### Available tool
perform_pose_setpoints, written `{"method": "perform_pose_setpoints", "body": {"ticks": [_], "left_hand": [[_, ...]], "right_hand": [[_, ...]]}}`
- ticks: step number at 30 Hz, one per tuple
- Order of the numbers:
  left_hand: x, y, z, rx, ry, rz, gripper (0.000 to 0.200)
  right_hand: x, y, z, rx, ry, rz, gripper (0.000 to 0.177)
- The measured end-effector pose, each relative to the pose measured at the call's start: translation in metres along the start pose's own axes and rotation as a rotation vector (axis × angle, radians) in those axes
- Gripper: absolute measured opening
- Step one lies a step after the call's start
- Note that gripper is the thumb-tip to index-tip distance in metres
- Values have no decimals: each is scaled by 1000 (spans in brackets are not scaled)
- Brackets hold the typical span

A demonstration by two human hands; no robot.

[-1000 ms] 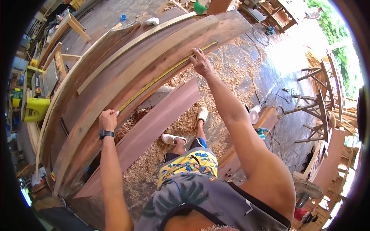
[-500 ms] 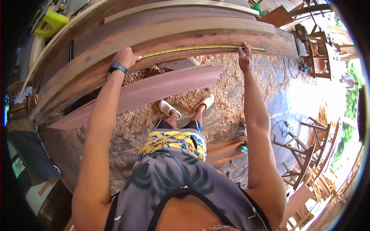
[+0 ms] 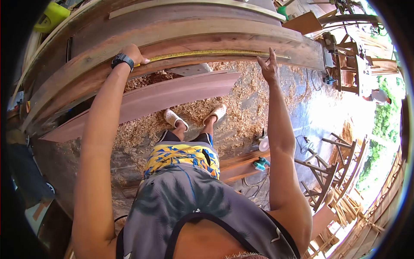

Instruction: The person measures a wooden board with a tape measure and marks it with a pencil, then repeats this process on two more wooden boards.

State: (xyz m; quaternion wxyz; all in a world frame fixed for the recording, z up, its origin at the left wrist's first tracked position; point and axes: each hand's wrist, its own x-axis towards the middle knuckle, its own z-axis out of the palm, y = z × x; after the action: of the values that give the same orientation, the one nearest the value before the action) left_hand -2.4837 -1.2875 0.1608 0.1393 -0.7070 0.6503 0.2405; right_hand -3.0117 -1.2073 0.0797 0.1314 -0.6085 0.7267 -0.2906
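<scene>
A yellow tape measure (image 3: 202, 53) stretches along a long reddish-brown wooden plank (image 3: 302, 56). My left hand (image 3: 133, 55) is closed at the tape's left end, pressing it on the plank with the thumb pointing right; the palm hides whatever part of the tape lies inside. Near the tape's right end is my right hand (image 3: 269, 69), raised at the plank's near edge with thumb and forefinger apart. A thin, dark, pencil-like stick (image 3: 274, 51) shows by its fingertips, too small to name surely. The tape's tip runs on past that hand.
A loose pinkish board (image 3: 172, 97) lies between the plank and my feet. Wood shavings (image 3: 241, 112) cover much of the floor. A teal power tool (image 3: 261, 163) rests on timber at the right. Wooden frames (image 3: 332, 164) stand farther right, and a person (image 3: 379, 96) is in the distance.
My right hand has come off the tape slightly, and its thumb and forefinger have spread. My left hand stays at the tape's left end. The whole view has shifted a little.
</scene>
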Motion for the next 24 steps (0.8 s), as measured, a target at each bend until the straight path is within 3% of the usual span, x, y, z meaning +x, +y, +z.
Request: {"method": "perform_pose_setpoints", "body": {"ticks": [2, 4, 5, 6, 8, 9, 12, 20, 24], "left_hand": [[5, -1, 1, 9, -21, -15, 65], [8, -1, 0, 25, -39, -19, 66], [6, 0, -1, 22, -24, -28, 66], [4, 0, 0, 18, -9, -37, 65], [2, 1, -2, 8, -15, -36, 66], [3, 0, -1, 9, -21, -30, 66], [4, -1, 1, 10, -15, -20, 65], [7, -4, 5, 9, 23, 7, 63], [5, -3, 3, 6, 8, -8, 62]], "right_hand": [[-1, -21, -14, 11, 70, -75, 78], [-6, -41, -31, 54, 51, -8, 74], [-2, -40, -19, 255, 190, -91, 56], [0, -34, -21, 251, 196, -90, 56], [1, -41, -28, 516, 29, 207, 37], [1, -52, -31, 506, 47, 221, 31], [7, -55, -33, 742, -91, 288, 35], [35, -36, -22, 745, -92, 97, 27], [48, -12, -36, 628, -239, 85, 23]]}}
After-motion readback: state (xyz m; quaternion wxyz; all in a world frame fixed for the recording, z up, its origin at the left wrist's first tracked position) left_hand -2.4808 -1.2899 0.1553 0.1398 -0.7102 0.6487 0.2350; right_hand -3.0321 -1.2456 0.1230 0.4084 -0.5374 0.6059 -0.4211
